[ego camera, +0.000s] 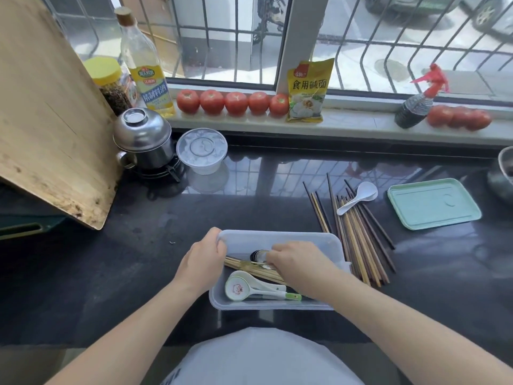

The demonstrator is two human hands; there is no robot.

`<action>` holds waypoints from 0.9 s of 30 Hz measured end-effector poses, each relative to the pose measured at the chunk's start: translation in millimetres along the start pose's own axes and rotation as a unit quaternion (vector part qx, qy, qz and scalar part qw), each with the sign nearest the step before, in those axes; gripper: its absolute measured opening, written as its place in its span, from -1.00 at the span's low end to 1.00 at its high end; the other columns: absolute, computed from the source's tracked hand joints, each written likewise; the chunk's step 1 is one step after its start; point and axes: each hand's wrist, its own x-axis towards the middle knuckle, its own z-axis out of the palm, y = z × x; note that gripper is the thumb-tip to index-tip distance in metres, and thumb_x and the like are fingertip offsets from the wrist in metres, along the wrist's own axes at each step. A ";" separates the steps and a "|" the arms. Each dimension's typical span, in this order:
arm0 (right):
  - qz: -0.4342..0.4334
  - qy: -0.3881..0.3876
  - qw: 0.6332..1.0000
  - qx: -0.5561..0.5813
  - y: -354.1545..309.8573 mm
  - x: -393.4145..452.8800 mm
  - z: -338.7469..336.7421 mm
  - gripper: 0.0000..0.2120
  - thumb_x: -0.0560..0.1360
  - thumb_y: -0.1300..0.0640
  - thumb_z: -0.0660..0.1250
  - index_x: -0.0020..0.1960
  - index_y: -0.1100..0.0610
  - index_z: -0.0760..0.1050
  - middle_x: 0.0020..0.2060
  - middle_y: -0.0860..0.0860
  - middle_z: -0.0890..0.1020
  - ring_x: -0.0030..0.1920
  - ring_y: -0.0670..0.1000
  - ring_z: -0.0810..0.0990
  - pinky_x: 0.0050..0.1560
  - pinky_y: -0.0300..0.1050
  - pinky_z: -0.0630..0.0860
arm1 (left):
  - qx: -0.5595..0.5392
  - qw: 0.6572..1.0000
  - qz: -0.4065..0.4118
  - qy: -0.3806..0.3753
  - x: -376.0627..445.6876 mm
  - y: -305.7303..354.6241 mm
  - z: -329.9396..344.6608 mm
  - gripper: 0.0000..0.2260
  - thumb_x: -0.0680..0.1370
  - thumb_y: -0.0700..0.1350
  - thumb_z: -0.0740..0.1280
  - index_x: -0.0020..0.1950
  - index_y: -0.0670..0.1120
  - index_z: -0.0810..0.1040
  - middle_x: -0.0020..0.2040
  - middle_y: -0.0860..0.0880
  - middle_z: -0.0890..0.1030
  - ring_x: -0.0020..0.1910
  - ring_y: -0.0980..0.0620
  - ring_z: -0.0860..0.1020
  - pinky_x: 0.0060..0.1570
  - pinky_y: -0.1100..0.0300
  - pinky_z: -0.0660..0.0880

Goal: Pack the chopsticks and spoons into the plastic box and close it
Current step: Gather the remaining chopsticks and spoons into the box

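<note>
Plastic box (244, 240), translucent and round-cornered, sits on the glossy dark counter (138, 273) before me, holding wooden chopsticks (249, 269), white ceramic spoons (249, 289) and a metal spoon (259, 255). My left hand (202, 265) grips its far-left rim, while my right hand (298, 263) reaches inside, fingers curled at the metal spoon. Loose chopsticks (358, 234) with a white spoon (358, 197) lie touching the box's right edge, the mint lid (433, 202) beyond.

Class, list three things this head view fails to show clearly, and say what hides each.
1. What the right hand holds, if anything: its own fingers cover it.
2. The far ends of the chopsticks in the box: the right hand covers them.
3. The bowl at the right: cut off by the frame edge.
</note>
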 end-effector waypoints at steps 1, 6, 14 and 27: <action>0.011 -0.052 0.999 -0.008 -4.3 7.4 14.0 -0.73 0.45 0.30 0.37 0.09 0.05 0.53 -0.15 -0.01 0.55 -0.17 0.11 0.59 -0.34 -0.06 0.26 | 0.003 1.000 -0.002 -0.001 0.2 -0.4 0.2 -0.83 0.68 -0.07 0.03 0.02 -0.03 0.38 -0.18 -0.10 0.58 -0.17 -0.16 0.55 -0.16 -0.05 0.48; 0.001 -0.017 1.000 -0.014 -12.1 12.3 25.7 -0.65 0.29 0.36 0.47 0.02 0.13 0.50 -0.16 0.05 0.55 -0.22 0.12 0.54 -0.41 -0.05 0.35 | -0.007 1.000 -0.003 0.001 -0.1 -3.5 2.3 -0.83 0.67 -0.05 0.03 -0.05 0.02 0.36 -0.20 -0.09 0.57 -0.19 -0.16 0.53 -0.26 0.01 0.38; 0.378 0.320 0.821 0.284 71.9 -46.8 -7.4 -0.89 0.57 0.17 0.31 -0.10 0.07 0.59 -0.23 -0.09 0.64 -0.20 -0.02 0.56 -0.12 -0.14 0.50 | -0.033 0.999 -0.001 -0.002 2.3 -5.9 1.0 -0.79 0.66 -0.03 0.10 0.07 0.16 0.51 -0.15 0.05 0.66 -0.12 -0.03 0.60 -0.10 0.03 0.53; 0.457 0.020 0.878 0.138 95.5 -38.6 79.2 -0.73 0.59 -0.08 0.31 0.10 0.10 0.40 0.04 0.04 0.53 0.02 0.13 0.59 -0.10 -0.01 0.47 | 0.014 0.999 -0.042 0.001 10.8 -21.3 -24.7 -0.77 0.63 0.01 0.14 0.14 0.26 0.53 -0.09 0.17 0.68 -0.06 0.08 0.61 -0.01 0.02 0.57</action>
